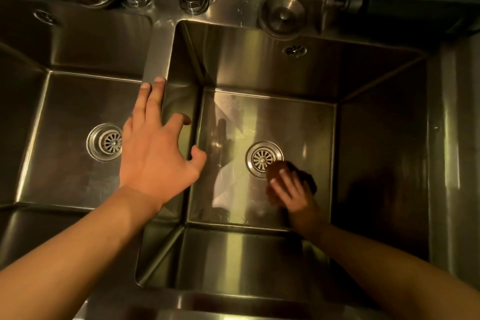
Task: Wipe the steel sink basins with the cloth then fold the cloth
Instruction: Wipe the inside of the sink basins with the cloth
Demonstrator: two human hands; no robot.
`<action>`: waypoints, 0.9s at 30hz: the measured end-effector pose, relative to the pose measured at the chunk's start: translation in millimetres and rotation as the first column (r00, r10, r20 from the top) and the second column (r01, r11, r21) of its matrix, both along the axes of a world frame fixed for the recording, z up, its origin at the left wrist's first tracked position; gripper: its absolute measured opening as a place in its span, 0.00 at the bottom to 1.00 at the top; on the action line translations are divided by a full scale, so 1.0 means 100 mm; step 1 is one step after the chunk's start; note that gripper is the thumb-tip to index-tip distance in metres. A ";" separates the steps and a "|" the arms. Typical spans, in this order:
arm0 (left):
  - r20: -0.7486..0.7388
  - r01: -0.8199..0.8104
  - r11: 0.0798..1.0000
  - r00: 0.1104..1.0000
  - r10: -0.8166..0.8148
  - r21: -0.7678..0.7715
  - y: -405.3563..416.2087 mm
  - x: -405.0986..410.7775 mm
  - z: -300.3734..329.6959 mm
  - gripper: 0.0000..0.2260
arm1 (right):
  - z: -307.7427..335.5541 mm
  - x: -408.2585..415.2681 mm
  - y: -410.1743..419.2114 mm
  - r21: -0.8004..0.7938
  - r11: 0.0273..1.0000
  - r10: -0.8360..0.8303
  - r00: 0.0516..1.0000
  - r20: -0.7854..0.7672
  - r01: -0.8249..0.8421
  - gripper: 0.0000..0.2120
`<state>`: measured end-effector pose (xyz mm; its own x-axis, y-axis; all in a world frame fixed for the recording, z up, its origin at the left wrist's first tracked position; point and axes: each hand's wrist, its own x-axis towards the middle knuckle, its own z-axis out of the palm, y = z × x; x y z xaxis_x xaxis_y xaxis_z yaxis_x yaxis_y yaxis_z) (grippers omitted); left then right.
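Left hand (155,156) is spread wide, fingertips resting on the steel divider (155,60) between the two basins, holding nothing. Right hand (293,195) is down in the right basin (285,117), fingers fairly straight, pressing a dark cloth (307,176) right beside the drain (263,158). Dim yellowish light, taps up top. No readable writing anywhere.

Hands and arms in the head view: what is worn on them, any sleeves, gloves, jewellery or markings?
Nothing worn shows. The left hand and right hand are bare, with no gloves, and no rings or watch can be made out. Both forearms are bare to the frame edge, with no sleeves or markings visible. The right arm lies in deep shadow, so small details there cannot be told.
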<state>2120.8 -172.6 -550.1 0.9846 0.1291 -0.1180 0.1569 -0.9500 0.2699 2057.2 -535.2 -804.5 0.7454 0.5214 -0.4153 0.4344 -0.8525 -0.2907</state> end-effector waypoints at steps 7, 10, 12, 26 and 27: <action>-0.020 -0.005 1.000 1.000 0.005 -0.001 0.00 0.00 0.01 0.22 | -0.09 -0.01 0.95 0.197 0.849 0.503 0.864 -0.015 -0.491 0.46; -0.016 -0.009 1.000 1.000 0.009 -0.009 0.00 -0.01 0.01 0.21 | -0.17 0.08 1.45 0.180 0.829 0.533 0.846 0.036 -0.530 0.33; -0.024 -0.013 1.000 1.000 0.013 -0.016 -0.01 -0.01 0.01 0.21 | -0.18 0.22 1.68 0.192 0.854 0.477 0.875 0.081 -0.483 0.25; -0.022 -0.020 1.000 1.000 0.020 -0.006 -0.02 -0.01 0.03 0.17 | -0.20 1.97 1.15 0.184 0.971 -0.188 0.966 0.176 0.155 0.37; -0.020 -0.017 1.000 1.000 0.017 -0.006 -0.02 -0.02 0.02 0.17 | -0.23 1.94 0.92 0.184 0.963 -0.232 0.952 0.199 0.197 0.36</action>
<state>2119.3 -174.5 -547.8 0.9796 0.1454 -0.1388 0.1789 -0.9453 0.2726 2251.2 -443.1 -827.9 0.9095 0.3855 -0.1556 0.3141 -0.8825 -0.3501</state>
